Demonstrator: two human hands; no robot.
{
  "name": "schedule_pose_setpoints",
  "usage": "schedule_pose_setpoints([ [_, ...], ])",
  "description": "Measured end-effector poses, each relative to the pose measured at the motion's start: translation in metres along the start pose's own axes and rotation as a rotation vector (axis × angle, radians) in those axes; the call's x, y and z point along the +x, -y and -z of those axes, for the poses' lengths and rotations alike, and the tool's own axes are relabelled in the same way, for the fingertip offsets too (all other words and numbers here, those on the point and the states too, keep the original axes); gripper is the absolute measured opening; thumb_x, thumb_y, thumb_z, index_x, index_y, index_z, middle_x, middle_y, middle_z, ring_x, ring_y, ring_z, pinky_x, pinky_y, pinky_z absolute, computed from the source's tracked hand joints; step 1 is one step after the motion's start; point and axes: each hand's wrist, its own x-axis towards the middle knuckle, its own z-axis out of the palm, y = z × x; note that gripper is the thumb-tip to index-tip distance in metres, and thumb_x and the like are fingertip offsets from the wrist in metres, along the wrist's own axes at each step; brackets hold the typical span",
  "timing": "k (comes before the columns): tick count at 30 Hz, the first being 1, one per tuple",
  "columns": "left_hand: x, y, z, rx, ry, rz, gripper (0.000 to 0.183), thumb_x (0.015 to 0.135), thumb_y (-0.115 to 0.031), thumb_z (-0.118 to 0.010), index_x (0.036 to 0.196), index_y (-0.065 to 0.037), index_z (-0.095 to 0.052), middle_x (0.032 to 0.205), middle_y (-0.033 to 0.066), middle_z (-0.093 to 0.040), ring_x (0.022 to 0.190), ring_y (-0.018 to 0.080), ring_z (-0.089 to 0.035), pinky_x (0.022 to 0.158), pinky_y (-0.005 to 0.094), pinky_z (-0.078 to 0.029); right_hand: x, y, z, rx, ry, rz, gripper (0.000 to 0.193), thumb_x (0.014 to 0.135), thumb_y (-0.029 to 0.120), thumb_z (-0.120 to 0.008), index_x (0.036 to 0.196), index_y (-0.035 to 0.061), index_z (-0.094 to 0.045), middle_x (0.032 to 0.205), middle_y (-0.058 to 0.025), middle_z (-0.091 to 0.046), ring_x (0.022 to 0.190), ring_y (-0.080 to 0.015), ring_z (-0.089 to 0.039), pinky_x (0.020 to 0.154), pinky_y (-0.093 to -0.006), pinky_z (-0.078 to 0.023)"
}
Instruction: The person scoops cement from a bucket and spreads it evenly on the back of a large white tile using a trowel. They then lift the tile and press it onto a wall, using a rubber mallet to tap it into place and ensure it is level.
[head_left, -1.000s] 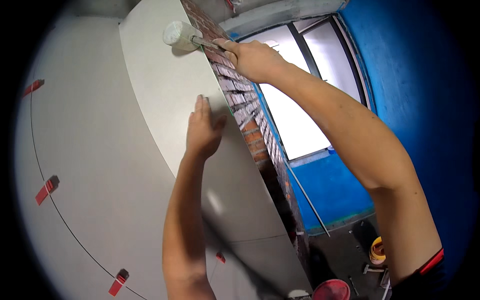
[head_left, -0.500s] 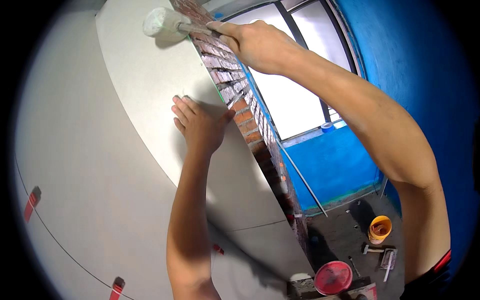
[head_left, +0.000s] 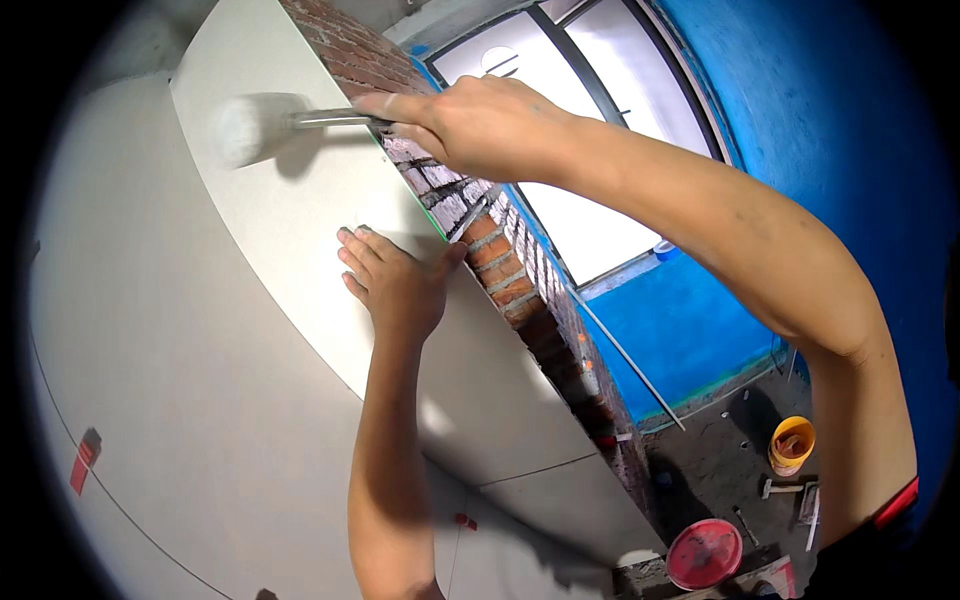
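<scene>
My right hand (head_left: 470, 125) grips the handle of a white-headed rubber mallet (head_left: 258, 128), its index finger stretched along the handle. The mallet head is smeared by motion in front of the upper part of a large pale wall tile (head_left: 290, 200); whether it touches the tile I cannot tell. Lower down, my left hand (head_left: 400, 285) lies against the face of that tile, fingers spread, thumb by its right edge. Beyond this edge shows the rough brick wall (head_left: 500, 265), with a gap along the tile.
Red tile clips (head_left: 84, 468) sit in the joints at left. A window (head_left: 560, 130) and blue wall (head_left: 640, 330) stand at right. On the floor are a yellow bucket (head_left: 792, 445), a hammer (head_left: 782, 489) and a red round lid or bucket (head_left: 705, 553). A thin rod (head_left: 630, 360) leans there.
The mallet and my right hand have moved left and down. My left hand stays on the tile. The view has shifted a little, so the floor things appear further right.
</scene>
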Motion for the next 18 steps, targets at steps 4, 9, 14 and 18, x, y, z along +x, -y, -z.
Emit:
schedule_pose_setpoints([
  [4,-0.003,0.007,-0.005,0.003,0.000,0.015,0.125,0.076,-0.065,-0.071,0.147,0.015,-0.005,0.157,0.0340,-0.003,0.148,0.0453,-0.003,0.118,0.0532,-0.007,0.001,0.022,0.008,0.143,-0.002,-0.043,0.046,0.097,0.016,-0.047,0.143,0.0184,-0.047,0.077,-0.0117,-0.070,0.071,-0.0289,-0.070,0.066,-0.0431,-0.055],
  [9,-0.006,0.031,-0.005,0.069,-0.031,0.004,0.126,0.074,-0.067,-0.070,0.147,0.015,-0.008,0.157,0.0337,-0.004,0.148,0.0448,-0.004,0.118,0.0546,-0.007,0.009,0.010,-0.039,-0.007,-0.080,0.000,0.046,0.095,0.026,-0.047,0.141,0.0249,-0.050,0.095,-0.0147,-0.072,0.085,-0.0316,-0.071,0.075,-0.0439,-0.056],
  [14,0.033,0.018,-0.004,-0.002,-0.014,-0.166,0.122,0.074,-0.068,-0.070,0.144,0.016,-0.017,0.155,0.0350,-0.008,0.146,0.0470,-0.011,0.114,0.0587,-0.018,0.030,-0.017,-0.003,-0.008,-0.016,0.056,0.043,0.098,0.026,-0.043,0.137,0.0092,-0.050,0.107,-0.0305,-0.064,0.099,-0.0424,-0.063,0.089,-0.0506,-0.049],
  [18,0.017,0.072,0.020,-0.213,0.214,-0.295,0.102,0.083,-0.065,-0.063,0.142,0.012,-0.030,0.153,0.0341,-0.019,0.140,0.0425,-0.030,0.112,0.0499,-0.031,-0.025,-0.002,-0.046,0.096,-0.245,0.154,0.042,0.099,0.027,-0.043,0.138,0.0126,-0.049,0.097,-0.0290,-0.066,0.089,-0.0451,-0.065,0.083,-0.0509,-0.051],
])
